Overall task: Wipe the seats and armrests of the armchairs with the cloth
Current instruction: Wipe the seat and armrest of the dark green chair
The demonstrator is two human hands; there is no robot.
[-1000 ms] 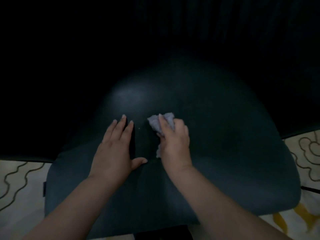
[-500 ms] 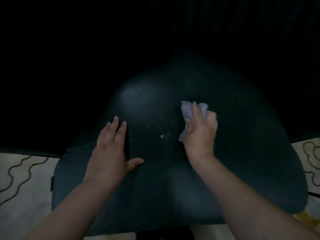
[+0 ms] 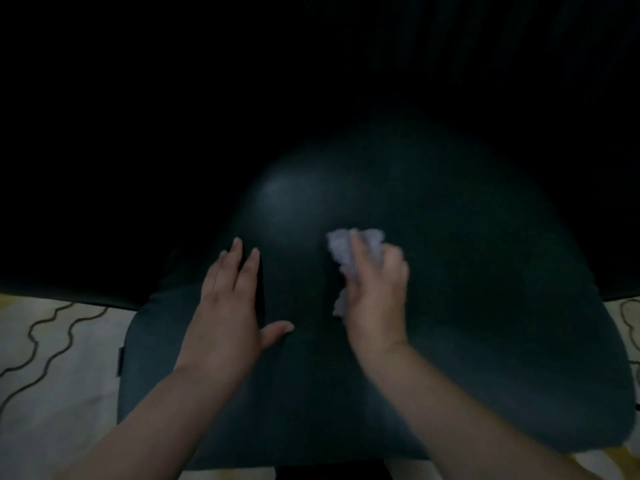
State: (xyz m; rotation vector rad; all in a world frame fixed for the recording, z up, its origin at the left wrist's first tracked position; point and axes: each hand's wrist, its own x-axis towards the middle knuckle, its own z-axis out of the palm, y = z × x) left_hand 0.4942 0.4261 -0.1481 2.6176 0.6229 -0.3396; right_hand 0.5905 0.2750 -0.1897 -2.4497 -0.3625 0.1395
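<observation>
Right hand (image 3: 375, 292) slid cloth (image 3: 346, 251) leftward (left hand (image 3: 228, 306) flat) across seat (image 3: 485, 306).

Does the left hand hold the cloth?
No. The left hand lies flat on the seat; the right hand holds the cloth.

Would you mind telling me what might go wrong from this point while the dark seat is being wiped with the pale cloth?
1. The small crumpled pale cloth is bunched under the right hand, so each pass probably cleans only a narrow strip of the dark smooth seat cushion.
2. The left hand rests flat on the seat; the patch beneath it may be skipped.
3. The scene is dim, so missed spots, and the armrests, may go unnoticed.
</observation>
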